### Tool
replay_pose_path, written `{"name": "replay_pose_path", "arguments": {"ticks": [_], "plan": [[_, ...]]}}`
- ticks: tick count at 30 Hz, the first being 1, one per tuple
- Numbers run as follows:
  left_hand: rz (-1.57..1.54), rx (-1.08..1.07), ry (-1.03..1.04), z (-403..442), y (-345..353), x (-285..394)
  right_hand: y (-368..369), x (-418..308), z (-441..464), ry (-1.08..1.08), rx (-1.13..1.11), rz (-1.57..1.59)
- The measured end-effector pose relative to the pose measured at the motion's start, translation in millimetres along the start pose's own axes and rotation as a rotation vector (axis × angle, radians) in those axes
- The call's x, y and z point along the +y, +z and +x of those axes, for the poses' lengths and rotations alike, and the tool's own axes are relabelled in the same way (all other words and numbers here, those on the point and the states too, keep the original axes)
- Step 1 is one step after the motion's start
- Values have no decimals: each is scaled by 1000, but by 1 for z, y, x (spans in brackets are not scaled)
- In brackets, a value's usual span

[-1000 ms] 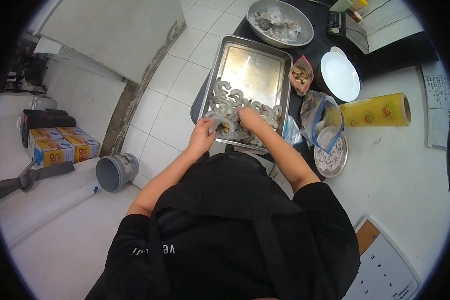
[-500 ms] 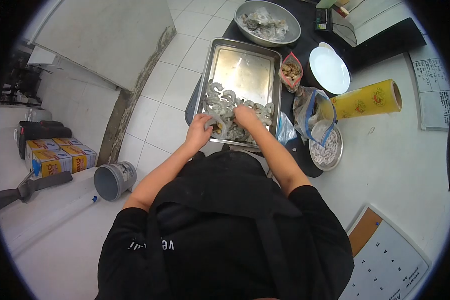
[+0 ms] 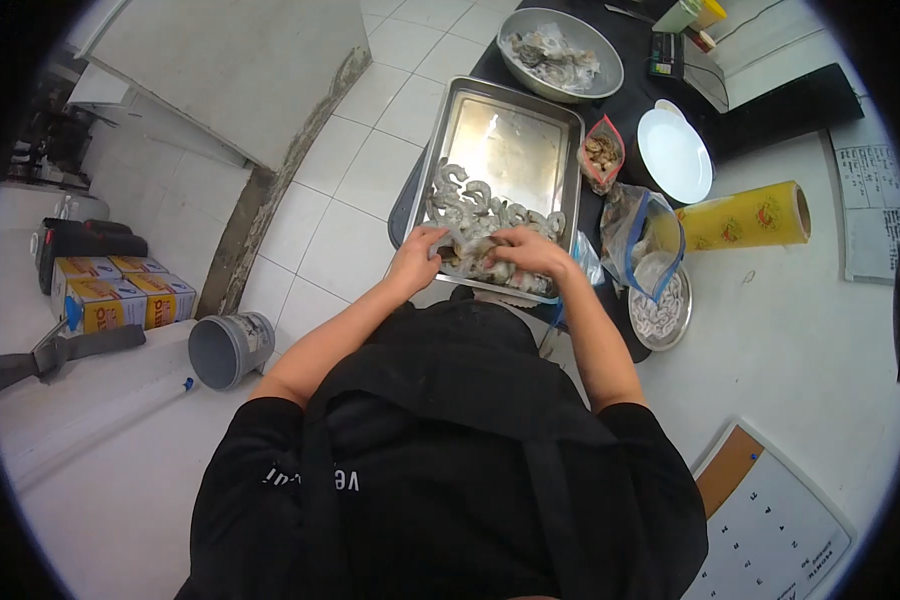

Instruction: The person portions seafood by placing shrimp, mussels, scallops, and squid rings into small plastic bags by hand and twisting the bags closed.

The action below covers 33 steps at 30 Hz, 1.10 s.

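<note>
Grey peeled-looking shrimp [image 3: 480, 200] lie heaped in the near half of a rectangular metal tray [image 3: 500, 120]. Over the heap, my left hand [image 3: 416, 260] pinches the left edge of a small clear plastic bag [image 3: 460, 250], whose mouth seems to face up. Some yellowish and dark content shows faintly inside it. My right hand [image 3: 530, 251] is at the bag's right side with its fingers bent together. Whether a shrimp or the bag's edge is between those fingers is hidden. More shrimp lie beneath both hands near the tray's front rim.
Behind the tray stands a metal bowl [image 3: 570, 85] of plastic-wrapped pieces. To the right are a red-edged zip bag [image 3: 602, 155], a blue-edged zip bag [image 3: 640, 235], a white plate [image 3: 675, 155], a yellow film roll [image 3: 745, 220] and a round dish of pale shrimp [image 3: 660, 315].
My right hand has come from the shrimp heap to the bag's right side. The bag stays in my left hand. The whole view has shifted slightly.
</note>
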State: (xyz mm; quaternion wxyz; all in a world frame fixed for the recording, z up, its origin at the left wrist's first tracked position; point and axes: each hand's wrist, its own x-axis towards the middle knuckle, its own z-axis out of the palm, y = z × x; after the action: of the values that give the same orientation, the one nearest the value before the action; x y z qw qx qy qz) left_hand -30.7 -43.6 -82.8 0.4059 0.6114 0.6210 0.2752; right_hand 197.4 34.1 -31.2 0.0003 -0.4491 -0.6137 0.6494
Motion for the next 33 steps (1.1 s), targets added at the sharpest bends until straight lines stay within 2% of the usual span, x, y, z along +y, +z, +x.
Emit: {"name": "replay_pose_path", "arguments": {"ticks": [2,4,5,7,8,10,16,18,20,21,22,24,26,28,29,30,32,33], "plan": [[-14,-38,-21,1,3,-1,18,18,31,26,-49,-38],[21,43,139,3,8,-15,41,40,67,-3,37,-161],[22,45,142,3,9,-19,49,50,79,-5,39,-163],[7,87,126,1,8,-23,63,50,88,-117,36,283],[8,92,125,0,7,-25,62,51,89,-119,32,280],[60,111,116,-2,3,-24,57,23,72,12,135,-111],[169,113,100,-5,-8,-1,57,2,52,2,264,-466],[187,122,101,-7,-10,7,50,8,57,65,241,-385],[202,122,99,-8,-6,7,44,42,81,73,200,40],[135,108,99,-7,-3,5,47,38,77,84,175,419],[69,93,102,-6,-1,3,52,36,77,86,179,423],[-4,72,37,-6,0,7,63,30,79,75,320,787],[-71,48,-32,-5,0,5,69,29,73,113,356,680],[91,132,64,-2,0,-2,70,26,67,-61,251,183],[94,126,68,-1,1,-6,64,26,61,5,250,-15],[137,159,132,-1,0,-3,64,22,54,6,257,-7],[179,175,209,0,1,4,66,20,38,-165,521,-497],[105,141,158,-2,-4,22,66,10,24,-154,538,-488]]}}
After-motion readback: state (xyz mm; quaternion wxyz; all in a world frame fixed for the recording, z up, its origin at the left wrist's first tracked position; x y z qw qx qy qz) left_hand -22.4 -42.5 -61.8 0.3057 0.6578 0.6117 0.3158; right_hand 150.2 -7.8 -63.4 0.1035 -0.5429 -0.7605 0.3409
